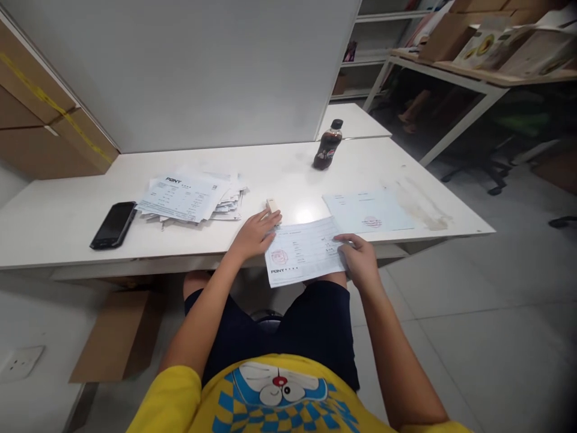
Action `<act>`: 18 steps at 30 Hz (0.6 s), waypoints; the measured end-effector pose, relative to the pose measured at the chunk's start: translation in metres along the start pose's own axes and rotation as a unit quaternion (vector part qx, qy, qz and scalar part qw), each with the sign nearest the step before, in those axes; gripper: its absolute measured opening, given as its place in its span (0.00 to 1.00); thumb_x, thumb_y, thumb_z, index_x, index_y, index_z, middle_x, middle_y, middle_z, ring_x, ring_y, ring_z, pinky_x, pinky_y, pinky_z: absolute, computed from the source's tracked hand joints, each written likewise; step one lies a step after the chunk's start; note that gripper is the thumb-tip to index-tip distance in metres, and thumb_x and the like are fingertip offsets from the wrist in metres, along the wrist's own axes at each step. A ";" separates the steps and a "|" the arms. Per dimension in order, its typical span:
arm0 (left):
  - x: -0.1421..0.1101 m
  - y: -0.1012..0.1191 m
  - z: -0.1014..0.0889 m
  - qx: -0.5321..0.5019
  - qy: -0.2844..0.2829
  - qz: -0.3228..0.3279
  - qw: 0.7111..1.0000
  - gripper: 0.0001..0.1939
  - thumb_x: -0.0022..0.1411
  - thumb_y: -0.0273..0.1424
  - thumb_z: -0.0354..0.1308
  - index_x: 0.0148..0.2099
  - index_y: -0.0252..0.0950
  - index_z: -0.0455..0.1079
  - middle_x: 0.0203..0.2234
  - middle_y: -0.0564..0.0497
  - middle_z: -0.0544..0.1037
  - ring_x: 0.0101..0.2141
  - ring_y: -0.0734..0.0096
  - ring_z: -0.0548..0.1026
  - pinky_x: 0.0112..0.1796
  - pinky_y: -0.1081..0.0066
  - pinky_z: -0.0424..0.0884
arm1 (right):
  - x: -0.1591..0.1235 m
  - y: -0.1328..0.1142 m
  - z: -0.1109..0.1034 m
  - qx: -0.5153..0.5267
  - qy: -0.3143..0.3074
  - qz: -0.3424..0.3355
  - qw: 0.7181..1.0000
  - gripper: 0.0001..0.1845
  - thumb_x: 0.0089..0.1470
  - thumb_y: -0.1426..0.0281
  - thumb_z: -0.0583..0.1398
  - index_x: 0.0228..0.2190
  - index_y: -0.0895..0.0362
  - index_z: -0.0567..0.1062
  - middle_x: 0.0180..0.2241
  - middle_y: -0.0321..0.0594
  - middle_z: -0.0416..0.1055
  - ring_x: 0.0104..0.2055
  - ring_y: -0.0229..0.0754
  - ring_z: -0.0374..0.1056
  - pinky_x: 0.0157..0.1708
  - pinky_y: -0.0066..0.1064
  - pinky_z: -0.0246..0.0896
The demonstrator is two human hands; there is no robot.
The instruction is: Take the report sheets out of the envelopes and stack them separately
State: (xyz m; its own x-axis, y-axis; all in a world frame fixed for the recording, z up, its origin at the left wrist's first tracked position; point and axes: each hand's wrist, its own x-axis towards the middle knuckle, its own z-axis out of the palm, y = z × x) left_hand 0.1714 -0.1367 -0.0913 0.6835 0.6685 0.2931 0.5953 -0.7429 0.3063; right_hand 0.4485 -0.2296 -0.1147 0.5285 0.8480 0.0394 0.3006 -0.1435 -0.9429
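Observation:
A printed sheet of paper [309, 252] with a red round stamp and "PONY" lettering lies partly on the table and overhangs its front edge. My right hand [361, 261] grips its right edge between thumb and fingers. At the sheet's left edge, my left hand [255, 236] lies with fingers stretched out, its fingertips by a small beige block-like object [271, 205]; whether they touch it is hard to tell. Flat on the right part of the table is another stamped sheet [367, 210]. To the left sits an untidy stack of papers [184, 195].
A dark phone-like device [113, 225] lies left of the stack. Farther back stands a cola bottle [328, 144] on the white table [270, 162]. Cardboard boxes [54, 132] are at the far left, and a grey panel [202, 72] rises behind. Below is an open carton [117, 337].

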 end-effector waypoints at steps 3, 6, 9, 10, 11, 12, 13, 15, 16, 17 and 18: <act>0.000 0.003 -0.001 0.004 0.000 -0.001 1.000 0.28 0.68 0.34 0.47 0.69 0.37 0.56 0.66 0.50 0.61 0.67 0.58 0.54 0.62 0.55 0.57 | 0.000 -0.006 -0.001 0.062 0.011 0.031 0.998 0.20 0.36 0.68 0.58 0.34 0.56 0.80 0.31 0.38 0.74 0.29 0.39 0.64 0.29 0.31 0.60; 0.002 0.004 -0.001 -0.011 0.014 -0.009 1.000 0.27 0.67 0.32 0.47 0.67 0.38 0.60 0.64 0.51 0.64 0.66 0.58 0.56 0.61 0.55 0.59 | 0.006 -0.013 -0.005 0.065 -0.021 0.024 0.997 0.20 0.37 0.68 0.59 0.35 0.56 0.80 0.35 0.39 0.75 0.30 0.40 0.64 0.31 0.33 0.62; 0.003 0.006 0.000 -0.015 0.035 -0.041 0.998 0.22 0.67 0.30 0.48 0.61 0.42 0.68 0.60 0.52 0.70 0.62 0.55 0.63 0.57 0.51 0.61 | 0.013 -0.017 -0.009 0.035 -0.031 0.024 0.999 0.20 0.37 0.68 0.60 0.36 0.56 0.80 0.34 0.39 0.75 0.26 0.38 0.61 0.28 0.33 0.61; 0.003 0.007 0.001 -0.012 0.043 -0.053 0.998 0.21 0.66 0.29 0.49 0.59 0.43 0.70 0.59 0.52 0.72 0.59 0.54 0.66 0.55 0.49 0.60 | 0.015 -0.018 -0.010 0.031 -0.030 0.027 0.999 0.20 0.37 0.68 0.60 0.36 0.56 0.80 0.32 0.39 0.74 0.25 0.37 0.60 0.27 0.33 0.61; 0.004 0.008 0.002 -0.009 0.050 -0.063 0.997 0.21 0.66 0.29 0.49 0.58 0.44 0.71 0.58 0.52 0.73 0.57 0.53 0.68 0.54 0.48 0.60 | 0.016 -0.019 -0.010 0.032 -0.030 0.031 0.999 0.20 0.38 0.68 0.60 0.37 0.56 0.80 0.31 0.38 0.74 0.25 0.37 0.60 0.27 0.33 0.61; 0.004 0.009 0.004 -0.008 0.056 -0.071 0.996 0.21 0.65 0.27 0.50 0.57 0.45 0.72 0.57 0.53 0.74 0.55 0.52 0.69 0.52 0.47 0.60 | 0.017 -0.020 -0.010 0.037 -0.030 0.035 0.998 0.20 0.38 0.68 0.60 0.37 0.56 0.80 0.31 0.38 0.74 0.25 0.38 0.60 0.27 0.33 0.61; 0.004 0.011 0.006 -0.007 0.060 -0.076 0.995 0.21 0.64 0.26 0.49 0.56 0.46 0.73 0.56 0.53 0.74 0.53 0.52 0.69 0.51 0.47 0.60 | 0.017 -0.021 -0.009 0.043 -0.032 0.038 0.998 0.20 0.38 0.68 0.60 0.37 0.56 0.80 0.30 0.38 0.73 0.26 0.38 0.61 0.27 0.33 0.61; 0.004 0.013 0.010 -0.010 0.070 -0.086 0.994 0.24 0.63 0.23 0.48 0.55 0.47 0.73 0.56 0.55 0.74 0.50 0.54 0.70 0.48 0.49 0.61 | 0.016 -0.023 -0.007 0.052 -0.031 0.040 0.997 0.20 0.38 0.68 0.60 0.37 0.55 0.80 0.31 0.39 0.73 0.29 0.40 0.63 0.28 0.32 0.62; 0.004 0.014 0.011 -0.012 0.076 -0.093 0.993 0.24 0.62 0.22 0.48 0.55 0.47 0.73 0.56 0.56 0.74 0.49 0.54 0.70 0.47 0.50 0.62 | 0.016 -0.025 -0.005 0.051 -0.031 0.043 0.997 0.21 0.38 0.68 0.60 0.37 0.55 0.80 0.31 0.39 0.73 0.29 0.40 0.64 0.28 0.32 0.62; 0.003 0.015 0.013 -0.015 0.081 -0.099 0.992 0.25 0.61 0.22 0.48 0.55 0.47 0.74 0.56 0.57 0.74 0.47 0.55 0.70 0.46 0.50 0.63 | 0.015 -0.027 -0.003 0.047 -0.032 0.044 0.997 0.21 0.38 0.68 0.59 0.38 0.55 0.80 0.32 0.39 0.74 0.29 0.40 0.64 0.28 0.32 0.61; 0.002 0.014 0.013 -0.019 0.086 -0.105 0.991 0.25 0.61 0.22 0.48 0.55 0.47 0.73 0.56 0.58 0.74 0.46 0.56 0.70 0.46 0.51 0.64 | 0.015 -0.029 -0.002 0.042 -0.032 0.042 0.998 0.22 0.38 0.69 0.58 0.38 0.55 0.80 0.33 0.39 0.74 0.29 0.40 0.63 0.27 0.32 0.61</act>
State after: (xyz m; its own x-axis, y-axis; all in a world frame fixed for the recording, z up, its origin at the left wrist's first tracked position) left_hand 0.1873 -0.1463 -0.0981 0.4625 0.8068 0.3676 0.6984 -0.5869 0.4096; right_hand 0.4490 -0.2137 -0.0863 0.4960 0.8663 -0.0590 0.1884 -0.1737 -0.9666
